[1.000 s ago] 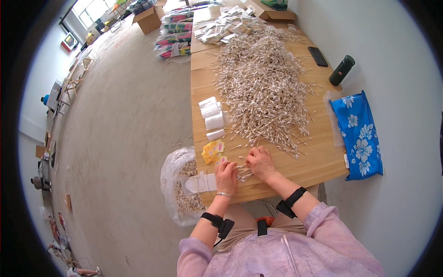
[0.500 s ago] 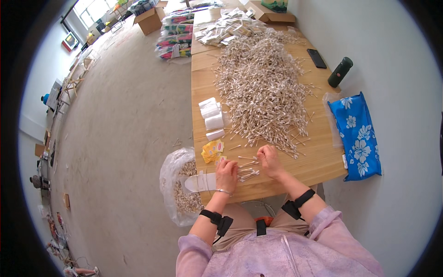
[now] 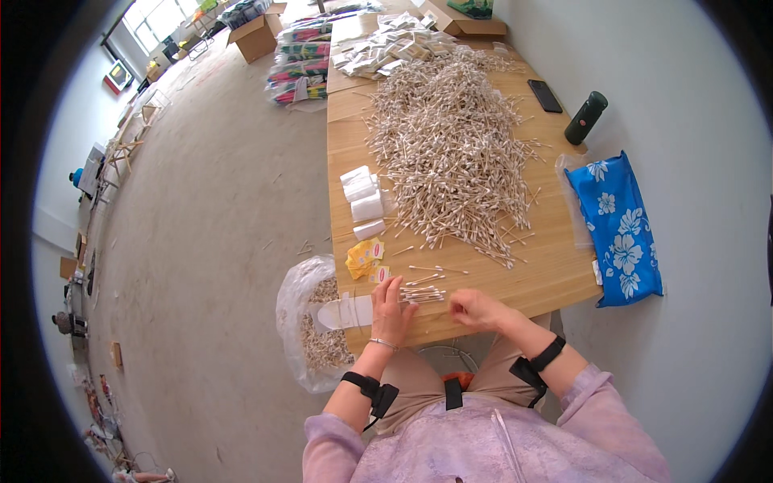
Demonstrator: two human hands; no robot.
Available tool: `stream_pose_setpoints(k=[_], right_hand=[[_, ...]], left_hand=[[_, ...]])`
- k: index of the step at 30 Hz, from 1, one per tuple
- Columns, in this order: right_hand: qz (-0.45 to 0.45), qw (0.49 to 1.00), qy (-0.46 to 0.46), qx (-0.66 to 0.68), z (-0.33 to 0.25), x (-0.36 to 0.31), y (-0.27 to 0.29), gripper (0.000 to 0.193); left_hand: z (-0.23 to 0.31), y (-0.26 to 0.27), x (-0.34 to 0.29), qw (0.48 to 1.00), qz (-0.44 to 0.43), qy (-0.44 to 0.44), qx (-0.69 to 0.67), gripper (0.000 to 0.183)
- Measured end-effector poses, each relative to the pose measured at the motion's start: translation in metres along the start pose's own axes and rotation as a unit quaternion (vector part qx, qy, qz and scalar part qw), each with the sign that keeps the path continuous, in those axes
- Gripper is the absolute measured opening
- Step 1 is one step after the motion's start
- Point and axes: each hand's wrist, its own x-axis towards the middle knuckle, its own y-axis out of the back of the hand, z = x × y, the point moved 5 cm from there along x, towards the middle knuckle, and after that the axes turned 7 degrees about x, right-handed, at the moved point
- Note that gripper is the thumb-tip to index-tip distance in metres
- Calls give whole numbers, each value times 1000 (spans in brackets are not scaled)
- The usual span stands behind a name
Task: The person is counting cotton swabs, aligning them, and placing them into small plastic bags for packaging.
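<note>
Swab heap (image 3: 451, 161) beyond hands (image 3: 390, 317), yellow cards (image 3: 362, 258) nearby, blue pack (image 3: 618, 233), bottle (image 3: 585, 119)

White-tipped cotton swabs (image 3: 423, 295), loosely bunched flat on wooden table (image 3: 555, 270)

A bare left hand (image 3: 390, 312) rests at the near left corner of a pale wood-grain table (image 3: 555, 274), its fingers by the left ends of a small row of white-tipped wooden cotton swabs (image 3: 423, 295), contact unclear; a flat white strip (image 3: 346, 312) juts from beside it past the left edge; a loosely curled right hand (image 3: 475, 310) hovers near the front edge, just right of the row; yellow printed cards (image 3: 362, 258) and white wrapped bundles (image 3: 366, 205) line the left edge; a large heap of loose cotton swabs (image 3: 451, 161) covers the middle; a blue white-flowered soft pack (image 3: 620, 229) lies along the right edge.
</note>
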Motion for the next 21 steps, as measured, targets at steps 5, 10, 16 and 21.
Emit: stream_pose_setpoints(k=[5,10,16,21], right_hand=[[157,979,59,-113,-12,22,0,14],[251,963,0,-95,-4,20,-3,21],[326,939,27,-110,-19,20,-2,35],[320,918,55,-227,-38,27,-6,39]], left_hand=[[-3,3,-7,1000,-4,-10,4,72],[5,4,-25,999,-3,-24,49,92],[27,-7,-38,996,-38,-52,67,116],[36,0,-30,993,-83,-61,51,114]])
